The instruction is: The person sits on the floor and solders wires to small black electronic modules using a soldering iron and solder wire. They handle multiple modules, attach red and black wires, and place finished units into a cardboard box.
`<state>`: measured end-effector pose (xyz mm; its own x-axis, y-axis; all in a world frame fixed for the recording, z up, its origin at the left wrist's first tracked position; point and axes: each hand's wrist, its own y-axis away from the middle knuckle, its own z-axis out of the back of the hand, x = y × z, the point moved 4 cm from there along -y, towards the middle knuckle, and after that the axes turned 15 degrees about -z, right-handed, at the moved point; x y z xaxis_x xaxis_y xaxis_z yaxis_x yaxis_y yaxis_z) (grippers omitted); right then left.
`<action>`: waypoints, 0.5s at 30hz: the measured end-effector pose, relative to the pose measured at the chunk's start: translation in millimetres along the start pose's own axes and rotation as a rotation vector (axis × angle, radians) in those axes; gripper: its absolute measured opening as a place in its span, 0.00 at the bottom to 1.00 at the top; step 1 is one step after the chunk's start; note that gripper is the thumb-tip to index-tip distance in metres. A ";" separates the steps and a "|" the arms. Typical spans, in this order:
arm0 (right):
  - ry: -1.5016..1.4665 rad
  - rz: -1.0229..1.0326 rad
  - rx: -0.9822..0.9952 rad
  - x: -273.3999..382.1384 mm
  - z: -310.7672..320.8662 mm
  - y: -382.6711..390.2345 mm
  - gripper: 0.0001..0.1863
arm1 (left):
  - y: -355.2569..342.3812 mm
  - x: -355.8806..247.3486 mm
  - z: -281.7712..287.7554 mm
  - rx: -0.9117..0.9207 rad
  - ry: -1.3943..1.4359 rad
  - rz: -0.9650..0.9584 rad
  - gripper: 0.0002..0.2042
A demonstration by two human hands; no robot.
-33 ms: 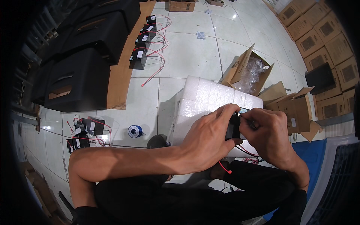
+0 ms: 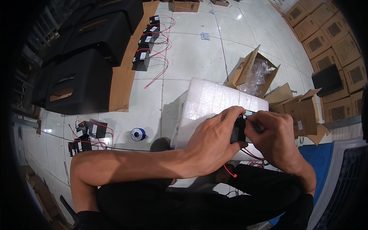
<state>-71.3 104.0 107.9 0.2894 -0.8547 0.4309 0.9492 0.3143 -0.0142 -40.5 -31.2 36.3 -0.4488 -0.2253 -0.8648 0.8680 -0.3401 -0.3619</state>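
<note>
My left hand [image 2: 214, 132] is wrapped round a black block-shaped battery [image 2: 238, 130], fingers over its far edge and thumb at the near one. The fingers of my right hand [image 2: 272, 130] are pinched together against the battery's right side, with a small dark item [image 2: 258, 126] in them that I cannot make out. Both hands are over a block wrapped in white foam [image 2: 214, 97], which stands between my knees. Red and black wires run out below the hands, and a red wire end [image 2: 234, 175] hangs over my leg. My hands hide most of the battery.
Similar batteries with red wires stand in a row [image 2: 142, 57] at the far left and in a cluster [image 2: 92, 128] nearer. A blue wire spool [image 2: 138, 134] sits on the tiles. Large black cases [image 2: 82, 84] line the left; cartons [image 2: 326, 38] and an open box [image 2: 255, 74] the right.
</note>
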 end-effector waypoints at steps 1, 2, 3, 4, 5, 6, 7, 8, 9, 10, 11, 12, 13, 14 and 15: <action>-0.004 0.007 -0.009 0.3 -0.2 1.0 0.06 | 0.4 -0.5 -0.2 -0.013 -0.007 -0.015 0.33; 0.009 0.019 -0.006 0.5 -0.3 1.7 0.04 | 0.7 -0.1 -0.7 -0.015 -0.008 -0.016 0.33; 0.021 0.031 -0.002 0.8 -0.4 2.5 0.04 | 0.9 0.2 -1.0 -0.016 -0.008 -0.017 0.33; 0.034 0.043 0.002 1.1 -0.5 3.2 0.05 | 0.9 0.6 -1.1 -0.020 -0.009 -0.016 0.32; 0.044 0.053 0.002 1.0 -0.9 3.1 0.05 | 0.5 0.7 -1.0 -0.023 -0.010 -0.026 0.32; 0.055 0.062 0.004 0.9 -1.4 3.0 0.06 | -0.3 0.9 -0.6 -0.028 -0.012 -0.033 0.32; 0.065 0.072 0.005 0.6 -1.4 3.6 0.06 | -0.1 0.9 -0.8 -0.024 -0.012 -0.028 0.32; 0.095 0.112 0.008 0.0 -2.4 -0.1 0.06 | -3.4 3.3 1.1 -0.028 -0.013 -0.039 0.32; 0.123 0.144 0.020 -0.1 -3.1 -0.2 0.06 | -3.6 4.0 1.4 -0.019 -0.005 -0.028 0.32; 0.151 0.178 0.030 0.0 -3.3 0.6 0.06 | -3.4 4.2 1.4 -0.010 0.003 -0.018 0.32; 0.193 0.212 0.062 -0.1 -4.1 1.3 0.06 | -3.7 3.9 1.6 -0.015 0.000 -0.024 0.32; 0.236 0.247 0.094 -0.3 -4.0 2.6 0.07 | -4.1 3.8 1.5 -0.019 -0.003 -0.030 0.33; 0.275 0.271 0.127 -0.5 -4.6 3.9 0.08 | -4.2 3.7 1.4 -0.024 -0.007 -0.036 0.33; 0.321 0.327 0.117 1.0 -5.5 5.8 0.11 | -4.0 3.9 1.4 -0.026 -0.010 -0.042 0.33; 0.364 0.373 0.109 2.5 -6.3 7.8 0.13 | -3.8 4.3 1.2 -0.029 -0.014 -0.047 0.33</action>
<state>-62.4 101.7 103.2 0.6471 -0.7589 0.0734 0.7611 0.6486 -0.0041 -45.9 -32.0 34.4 -0.4920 -0.2227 -0.8416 0.8516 -0.3240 -0.4121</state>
